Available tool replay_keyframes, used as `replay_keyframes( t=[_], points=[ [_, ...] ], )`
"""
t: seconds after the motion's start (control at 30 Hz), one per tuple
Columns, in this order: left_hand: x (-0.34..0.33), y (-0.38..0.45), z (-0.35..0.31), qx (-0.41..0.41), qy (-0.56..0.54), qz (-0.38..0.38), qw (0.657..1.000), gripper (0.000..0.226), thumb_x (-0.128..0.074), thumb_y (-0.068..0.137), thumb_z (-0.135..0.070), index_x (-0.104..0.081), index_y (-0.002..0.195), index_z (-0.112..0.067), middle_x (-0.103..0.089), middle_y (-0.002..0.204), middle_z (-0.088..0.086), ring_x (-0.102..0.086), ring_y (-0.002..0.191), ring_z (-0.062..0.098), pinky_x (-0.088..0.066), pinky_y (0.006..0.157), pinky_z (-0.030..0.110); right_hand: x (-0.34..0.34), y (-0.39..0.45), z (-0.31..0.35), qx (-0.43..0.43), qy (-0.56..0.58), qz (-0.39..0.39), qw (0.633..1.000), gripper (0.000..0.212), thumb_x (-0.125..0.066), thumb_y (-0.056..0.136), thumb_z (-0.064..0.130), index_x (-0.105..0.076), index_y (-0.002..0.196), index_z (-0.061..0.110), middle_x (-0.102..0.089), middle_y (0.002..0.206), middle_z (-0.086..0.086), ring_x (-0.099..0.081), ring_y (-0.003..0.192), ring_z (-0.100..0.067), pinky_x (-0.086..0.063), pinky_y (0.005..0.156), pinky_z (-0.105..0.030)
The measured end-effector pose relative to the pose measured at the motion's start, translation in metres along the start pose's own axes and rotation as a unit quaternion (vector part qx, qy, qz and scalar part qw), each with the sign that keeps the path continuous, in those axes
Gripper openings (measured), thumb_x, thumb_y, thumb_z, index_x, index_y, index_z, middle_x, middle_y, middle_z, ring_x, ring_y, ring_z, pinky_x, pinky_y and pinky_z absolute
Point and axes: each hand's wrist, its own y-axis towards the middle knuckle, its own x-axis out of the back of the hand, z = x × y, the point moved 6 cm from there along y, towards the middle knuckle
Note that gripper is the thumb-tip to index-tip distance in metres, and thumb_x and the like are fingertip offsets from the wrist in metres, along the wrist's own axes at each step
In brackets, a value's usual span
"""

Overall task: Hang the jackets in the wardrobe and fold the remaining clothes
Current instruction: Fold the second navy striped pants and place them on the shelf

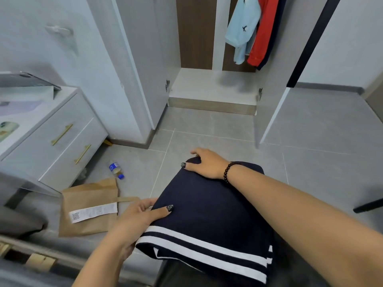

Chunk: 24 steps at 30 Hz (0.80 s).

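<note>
A folded navy garment (209, 212) with two white stripes along its near edge lies across my lap. My left hand (141, 216) grips its left edge, thumb on top and fingers tucked under the fold. My right hand (204, 163) holds the far corner, fingers curled over the edge. Ahead stands the open wardrobe (211, 85). A light blue shirt (242, 27) and a red jacket (263, 32) hang inside it at the upper right.
A white drawer unit (62, 133) with gold handles stands at the left. On the tiled floor lie a brown paper bag (91, 197) with a white label and a plastic bottle (116, 169). The wardrobe doors (143, 65) stand open on both sides.
</note>
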Motion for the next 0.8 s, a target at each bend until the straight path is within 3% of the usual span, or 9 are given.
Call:
replay_keyframes(
  t=[0.1, 0.2, 0.3, 0.37, 0.43, 0.53, 0.67, 0.7, 0.8],
  points=[
    [-0.003, -0.014, 0.024, 0.048, -0.048, -0.026, 0.997, 0.044, -0.078, 0.067, -0.021, -0.072, 0.106, -0.002, -0.073, 0.099, 0.022, -0.071, 0.086, 0.035, -0.057, 0.069, 0.034, -0.011, -0.011, -0.019, -0.029, -0.036, 0.101, 0.994, 0.073, -0.051, 0.082, 0.071, -0.046, 0.135, 0.021, -0.053, 0.133, 0.001, -0.053, 0.116, -0.019, -0.043, 0.099, -0.033],
    [-0.009, -0.024, 0.043, 0.067, -0.148, -0.053, 0.985, 0.045, -0.079, 0.065, -0.02, -0.072, 0.106, 0.0, -0.071, 0.104, 0.023, -0.069, 0.097, 0.039, -0.058, 0.08, 0.044, -0.007, -0.014, -0.035, -0.061, -0.02, 0.125, 0.99, 0.075, -0.052, 0.075, 0.078, -0.053, 0.123, 0.021, -0.06, 0.12, 0.003, -0.059, 0.104, -0.015, -0.048, 0.094, -0.034],
    [-0.013, -0.028, 0.055, 0.062, -0.248, -0.145, 0.956, 0.037, -0.069, 0.081, -0.022, -0.066, 0.109, 0.002, -0.072, 0.097, 0.024, -0.067, 0.096, 0.04, -0.057, 0.081, 0.049, -0.006, -0.016, -0.049, -0.103, 0.007, 0.161, 0.982, 0.086, -0.056, 0.06, 0.087, -0.06, 0.117, 0.022, -0.066, 0.111, 0.005, -0.065, 0.096, -0.014, -0.052, 0.091, -0.036],
    [-0.02, -0.028, 0.06, 0.055, -0.293, -0.184, 0.937, 0.032, -0.064, 0.088, -0.028, -0.066, 0.107, -0.002, -0.074, 0.085, 0.019, -0.07, 0.084, 0.036, -0.054, 0.077, 0.047, -0.007, -0.017, -0.059, -0.124, 0.037, 0.173, 0.976, 0.09, -0.062, 0.05, 0.088, -0.063, 0.114, 0.026, -0.069, 0.108, 0.007, -0.068, 0.094, -0.015, -0.054, 0.091, -0.037],
    [-0.027, -0.028, 0.063, 0.042, -0.322, -0.187, 0.927, 0.035, -0.069, 0.081, -0.032, -0.067, 0.106, -0.007, -0.075, 0.09, 0.016, -0.072, 0.082, 0.034, -0.053, 0.078, 0.045, -0.009, -0.017, -0.064, -0.126, 0.068, 0.178, 0.974, 0.089, -0.067, 0.048, 0.085, -0.061, 0.116, 0.029, -0.068, 0.11, 0.008, -0.069, 0.096, -0.015, -0.054, 0.091, -0.038],
    [-0.019, -0.021, 0.065, 0.037, -0.312, -0.198, 0.928, 0.058, -0.081, 0.06, -0.027, -0.066, 0.112, -0.007, -0.073, 0.102, 0.017, -0.07, 0.094, 0.037, -0.055, 0.087, 0.048, -0.007, -0.012, -0.071, -0.127, 0.089, 0.174, 0.972, 0.088, -0.071, 0.047, 0.082, -0.06, 0.116, 0.028, -0.066, 0.113, 0.008, -0.067, 0.098, -0.015, -0.054, 0.091, -0.039],
    [-0.005, 0.005, 0.048, 0.046, -0.289, -0.191, 0.937, 0.045, -0.079, 0.058, -0.017, -0.067, 0.1, -0.004, -0.074, 0.084, 0.015, -0.073, 0.068, 0.028, -0.058, 0.054, 0.035, -0.004, 0.0, -0.092, -0.184, 0.14, 0.169, 0.958, 0.089, -0.081, 0.039, 0.074, -0.061, 0.106, 0.018, -0.069, 0.106, 0.001, -0.069, 0.094, -0.021, -0.056, 0.086, -0.041],
    [-0.001, 0.014, 0.041, 0.046, -0.293, -0.201, 0.934, 0.04, -0.078, 0.06, -0.016, -0.067, 0.097, -0.006, -0.074, 0.08, 0.012, -0.072, 0.064, 0.025, -0.057, 0.051, 0.033, -0.004, 0.002, -0.098, -0.2, 0.165, 0.177, 0.949, 0.091, -0.084, 0.037, 0.071, -0.063, 0.106, 0.014, -0.071, 0.104, -0.003, -0.07, 0.093, -0.023, -0.057, 0.086, -0.042],
    [0.004, 0.044, 0.026, 0.053, -0.329, -0.219, 0.917, 0.031, -0.076, 0.075, -0.019, -0.069, 0.104, -0.009, -0.076, 0.094, 0.011, -0.074, 0.081, 0.026, -0.059, 0.072, 0.038, -0.004, 0.006, -0.116, -0.24, 0.246, 0.207, 0.916, 0.09, -0.092, 0.036, 0.057, -0.069, 0.107, 0.008, -0.074, 0.101, -0.009, -0.071, 0.093, -0.027, -0.056, 0.087, -0.045]
  ],
)
